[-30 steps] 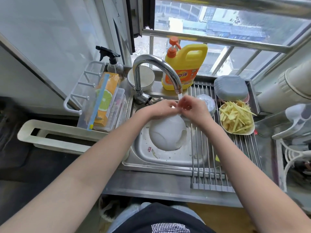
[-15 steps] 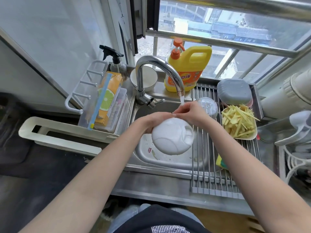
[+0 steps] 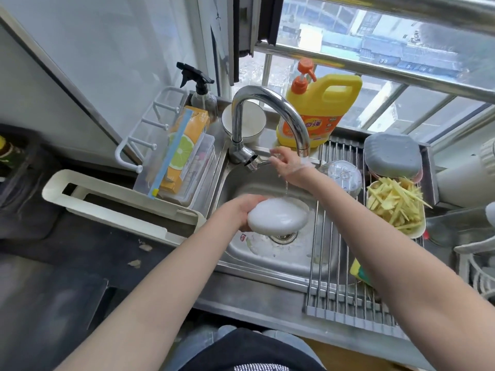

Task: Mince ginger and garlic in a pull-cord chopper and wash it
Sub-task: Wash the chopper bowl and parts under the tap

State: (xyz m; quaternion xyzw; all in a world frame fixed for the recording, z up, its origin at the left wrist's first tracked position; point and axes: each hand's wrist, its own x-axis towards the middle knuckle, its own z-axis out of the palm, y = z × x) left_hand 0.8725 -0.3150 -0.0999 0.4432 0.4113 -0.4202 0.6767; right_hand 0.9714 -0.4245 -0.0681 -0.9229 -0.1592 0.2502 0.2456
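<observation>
The white domed chopper lid (image 3: 277, 219) is held low over the steel sink (image 3: 281, 261), gripped from the left by my left hand (image 3: 241, 214). A thin stream of water falls from the tap spout (image 3: 270, 103) just behind the lid. My right hand (image 3: 285, 162) reaches to the tap lever (image 3: 258, 160), with thumb above and fingers below it. The clear chopper bowl (image 3: 341, 175) sits upside down on the roll-up rack (image 3: 345, 295) to the right of the sink.
A dish of ginger strips (image 3: 396, 204) and a grey lidded box (image 3: 392, 155) stand on the rack's far right. A yellow detergent jug (image 3: 321, 108), white bowl (image 3: 245, 121) and spray bottle (image 3: 201, 93) line the sill. A sponge (image 3: 360, 271) lies under my right forearm.
My right hand has left the lid and moved up and back to the tap lever. My left hand has lowered the lid deeper into the sink. The water stream has thinned.
</observation>
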